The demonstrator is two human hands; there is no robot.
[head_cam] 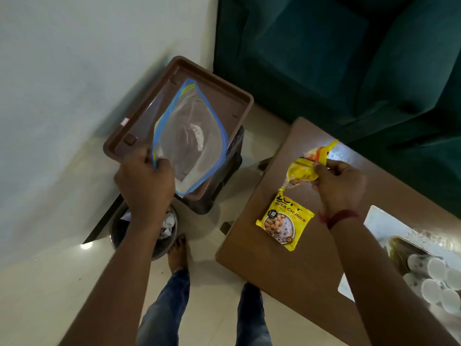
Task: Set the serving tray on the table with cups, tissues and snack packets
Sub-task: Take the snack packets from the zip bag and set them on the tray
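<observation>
My left hand (146, 181) grips the near edge of a brown serving tray (219, 96) together with a clear zip bag (192, 138) with blue trim, held tilted above the floor, left of the table. My right hand (336, 181) pinches the top of a strip of yellow snack packets (303, 168) over the wooden table (249, 245). The lowest packet (285, 221), marked soya chunks, lies flat on the tabletop. White paper cups (431, 278) sit in a clear bag at the table's right end.
A metal bin (159, 240) with crumpled paper stands on the floor under my left arm. A dark stool or box (224, 176) is beneath the tray. A green sofa (336, 58) fills the back right. White wall on the left. My feet are between bin and table.
</observation>
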